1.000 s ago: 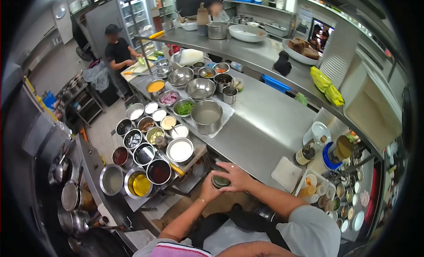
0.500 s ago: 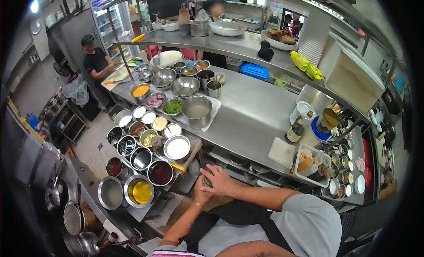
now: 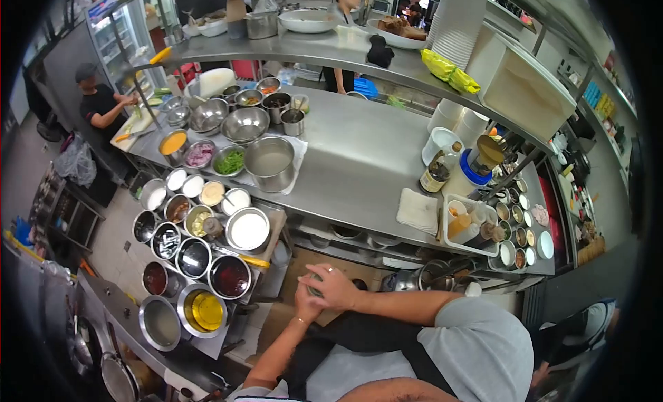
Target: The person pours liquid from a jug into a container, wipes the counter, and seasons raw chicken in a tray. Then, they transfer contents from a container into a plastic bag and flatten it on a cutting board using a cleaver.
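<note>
The far co-worker has moved right past a white bowl, while near left hand and right hand clamp fingers round a jar.

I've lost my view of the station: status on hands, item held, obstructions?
Left hand and right hand cupped around small container. Container mostly hidden, contents unclear. Nothing visibly blocking either hand.
</note>
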### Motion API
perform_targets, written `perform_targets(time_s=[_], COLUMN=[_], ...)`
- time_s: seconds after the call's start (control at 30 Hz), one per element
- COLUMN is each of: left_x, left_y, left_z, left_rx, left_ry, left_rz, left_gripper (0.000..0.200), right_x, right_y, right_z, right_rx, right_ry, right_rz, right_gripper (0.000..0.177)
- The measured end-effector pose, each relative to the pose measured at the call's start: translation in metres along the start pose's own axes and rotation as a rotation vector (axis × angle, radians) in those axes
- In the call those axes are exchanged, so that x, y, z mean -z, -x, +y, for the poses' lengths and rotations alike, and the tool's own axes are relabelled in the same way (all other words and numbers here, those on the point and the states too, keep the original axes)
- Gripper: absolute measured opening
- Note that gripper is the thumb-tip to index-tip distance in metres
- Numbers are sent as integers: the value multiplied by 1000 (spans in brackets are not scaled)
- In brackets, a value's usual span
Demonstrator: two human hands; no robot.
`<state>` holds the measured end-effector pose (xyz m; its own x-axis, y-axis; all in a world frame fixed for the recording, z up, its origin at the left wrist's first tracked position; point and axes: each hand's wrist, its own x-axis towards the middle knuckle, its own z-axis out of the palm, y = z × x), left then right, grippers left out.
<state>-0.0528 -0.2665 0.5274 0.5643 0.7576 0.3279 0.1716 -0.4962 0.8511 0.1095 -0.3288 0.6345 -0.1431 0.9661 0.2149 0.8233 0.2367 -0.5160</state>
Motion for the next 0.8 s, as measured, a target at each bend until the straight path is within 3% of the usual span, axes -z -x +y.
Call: perform_targets(time_s=[0.07,0.1,0.17,0.2,0.23,0.3,0.37,0.4,0.47,0.6,0.8], left_x=[-13,-22,-31,-34,-37,-44,-49,-50,-52,-65,-84], left_y=[-3,-3,10,17,15,4,7,7,1,16,34], left_z=[-2,-11,-22,-21,-24,-33,-31,-31,-36,-50,-59], left_rx=[140,183,282,357,339,367,473,527,433,589,687], left_ry=[176,191,244,245,198,142,178,172,97,154,107], left_rz=[1,2,-19,-30,-7,20,50,52,74,107,226], left_gripper=[86,85,85,85,85,84,84,84,87,91,92], right_x=[21,23,61,78,102,118,141,133,108,95,30], right_y=[2,10,27,38,47,93,125,148,150,77,-125], right_z=[-14,12,67,96,122,220,279,315,335,355,393], right_rx=[-37,-31,-77,-200,-513,-538,-603,-667,-840,-811,-542], right_ry=[98,77,109,147,-25,308,638,639,680,593,640], right_rz=[87,103,156,184,124,362,303,224,55,75,236], right_gripper=[66,78,79,77,80,87,80,81,85,88,84])
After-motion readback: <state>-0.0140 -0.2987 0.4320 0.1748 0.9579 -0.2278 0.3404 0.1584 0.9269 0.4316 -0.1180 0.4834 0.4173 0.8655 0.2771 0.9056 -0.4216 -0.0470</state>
